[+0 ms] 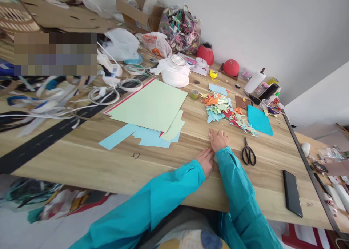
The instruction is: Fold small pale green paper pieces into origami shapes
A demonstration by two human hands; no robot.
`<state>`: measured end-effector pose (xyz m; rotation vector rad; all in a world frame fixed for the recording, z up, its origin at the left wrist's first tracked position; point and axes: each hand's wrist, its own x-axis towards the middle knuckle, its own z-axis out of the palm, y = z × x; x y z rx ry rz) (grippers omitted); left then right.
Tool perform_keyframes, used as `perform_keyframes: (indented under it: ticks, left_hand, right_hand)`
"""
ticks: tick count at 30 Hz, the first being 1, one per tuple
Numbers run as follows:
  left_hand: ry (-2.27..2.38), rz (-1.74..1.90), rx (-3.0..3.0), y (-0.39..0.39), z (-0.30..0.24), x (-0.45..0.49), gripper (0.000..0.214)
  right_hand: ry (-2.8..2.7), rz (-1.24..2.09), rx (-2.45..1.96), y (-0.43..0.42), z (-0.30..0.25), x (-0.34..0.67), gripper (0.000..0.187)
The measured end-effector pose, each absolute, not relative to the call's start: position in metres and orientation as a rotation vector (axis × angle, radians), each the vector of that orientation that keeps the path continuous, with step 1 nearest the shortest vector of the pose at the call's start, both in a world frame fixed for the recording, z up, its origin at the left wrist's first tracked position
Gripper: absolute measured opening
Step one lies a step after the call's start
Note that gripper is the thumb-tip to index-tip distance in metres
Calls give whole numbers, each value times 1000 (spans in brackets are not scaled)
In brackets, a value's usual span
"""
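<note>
On the table in front of me, my left hand (206,161) and my right hand (219,140) meet, with fingertips pressed down close together. A sliver of pale green paper (216,158) shows beside my fingers; most of it is hidden under my hands. Black-handled scissors (248,155) lie to the right of my right hand. Beyond it is a pile of folded paper pieces (225,109) in orange, green, blue and red. Large pale green sheets (152,103) lie to the left, over light blue paper strips (118,136).
A black phone (292,193) lies near the front right edge. A turquoise cloth-like square (260,120) is at the right. White tape rolls (176,74), a yellow tape measure (213,74), a white bottle (255,81) and red pincushion-like domes (231,67) stand farther back. Cables (68,114) clutter the left.
</note>
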<state>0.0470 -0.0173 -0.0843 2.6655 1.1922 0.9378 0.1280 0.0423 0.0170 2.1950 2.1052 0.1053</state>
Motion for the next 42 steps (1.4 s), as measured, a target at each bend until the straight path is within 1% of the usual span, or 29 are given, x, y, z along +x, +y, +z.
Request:
perform_keyframes:
  ticks: [4, 9, 12, 15, 18, 20, 22, 24, 26, 30, 34, 38, 42]
  left_hand:
    - [1188, 918, 2713, -28, -85, 48, 38]
    - [1201, 857, 2722, -38, -80, 44, 37]
    - [1171, 895, 2755, -42, -73, 41, 37]
    - [1143, 989, 2736, -42, -61, 33, 36]
    - [1080, 1061, 2634, -24, -43, 21, 34]
    - [1290, 1084, 2498, 1, -29, 15, 36]
    - [1353, 983, 2517, 31, -19, 15, 35]
    - [1223, 796, 2669, 56, -16, 19, 31]
    - [1183, 726, 2709, 71, -18, 24, 27]
    - [1224, 679, 2730, 74, -26, 29, 28]
    - [1224, 653, 2748, 78, -27, 27, 27]
    - [1241, 647, 2758, 86, -25, 24, 22]
    - [1345, 680, 2735, 79, -26, 22, 26]
  right_hand:
    - [2118, 91, 2190, 42, 18, 133, 45]
    - [2124, -19, 2179, 45, 21, 138, 43]
    - [2201, -31, 2152, 39, 20, 144, 41]
    - [2289, 42, 2133, 25, 16, 147, 38]
    - [2313, 84, 2135, 11, 12, 146, 39]
    - [2302, 96, 2157, 7, 11, 143, 40]
    - [2278, 114, 2192, 7, 11, 139, 39]
    - [2257, 129, 2222, 8, 10, 136, 37]
    - [2254, 132, 2244, 8, 9, 133, 37]
    - [2281, 138, 2283, -3, 2, 130, 34]
    - [2338, 120, 2262, -33, 0, 132, 37]
    - [2407, 66, 2253, -67, -1, 140, 33]
    - [2540, 12, 2248, -80, -5, 151, 27]
